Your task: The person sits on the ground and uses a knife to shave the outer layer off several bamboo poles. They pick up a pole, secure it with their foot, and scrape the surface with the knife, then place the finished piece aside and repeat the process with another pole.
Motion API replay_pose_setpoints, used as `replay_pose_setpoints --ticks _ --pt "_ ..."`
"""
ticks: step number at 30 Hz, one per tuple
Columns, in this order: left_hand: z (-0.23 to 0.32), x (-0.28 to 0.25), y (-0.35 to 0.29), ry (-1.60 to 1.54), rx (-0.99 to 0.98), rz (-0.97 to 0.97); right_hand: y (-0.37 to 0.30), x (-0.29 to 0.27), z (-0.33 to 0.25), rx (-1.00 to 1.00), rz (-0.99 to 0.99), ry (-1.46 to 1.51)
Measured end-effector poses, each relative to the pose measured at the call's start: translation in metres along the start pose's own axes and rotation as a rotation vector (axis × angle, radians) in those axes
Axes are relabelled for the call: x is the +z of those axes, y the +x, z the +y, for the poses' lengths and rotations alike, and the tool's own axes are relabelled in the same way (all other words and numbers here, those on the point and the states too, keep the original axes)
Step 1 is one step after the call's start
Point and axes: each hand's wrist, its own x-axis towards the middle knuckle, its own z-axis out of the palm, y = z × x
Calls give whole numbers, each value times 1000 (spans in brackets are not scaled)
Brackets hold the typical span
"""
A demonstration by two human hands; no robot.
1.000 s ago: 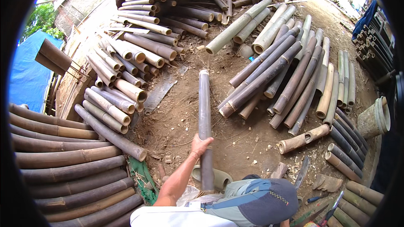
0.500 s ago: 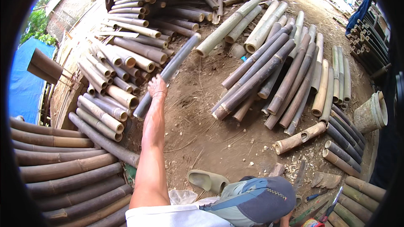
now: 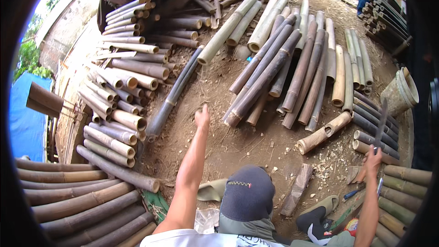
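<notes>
My left hand [image 3: 201, 115] is stretched out over the bare dirt, fingers curled in, with nothing visible in it. To its left a dark bamboo pole [image 3: 170, 99] lies along the edge of the left stack, apart from the hand. At the right, my right hand [image 3: 372, 156] is wrapped round the handle of a machete [image 3: 382, 121], its long blade pointing up and away. Straight ahead lies a pile of bamboo poles [image 3: 292, 73], some dark and some pale. A short notched bamboo piece [image 3: 320, 136] rests on the ground in front of them.
Cut bamboo [image 3: 109, 139] is stacked at the left, with long dark poles [image 3: 82, 201] nearer. A dirty bucket [image 3: 399, 89] stands at the right beside more bamboo. My knee [image 3: 247, 192] is in the lower middle, near a wood block [image 3: 296, 190] and a blue-handled tool [image 3: 351, 194].
My left hand has let go of the dark bamboo pole, now on the ground, and moved right. My right hand has risen into view with the machete. The whole view has shifted.
</notes>
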Motion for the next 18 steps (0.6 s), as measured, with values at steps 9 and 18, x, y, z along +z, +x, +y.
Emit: replay_pose_setpoints --ticks 9,18 --pt "133 71 143 -334 -123 284 79 -104 80 -126 -79 -223" --pt "192 170 240 -710 189 -24 -25 -114 14 229 -117 -594"
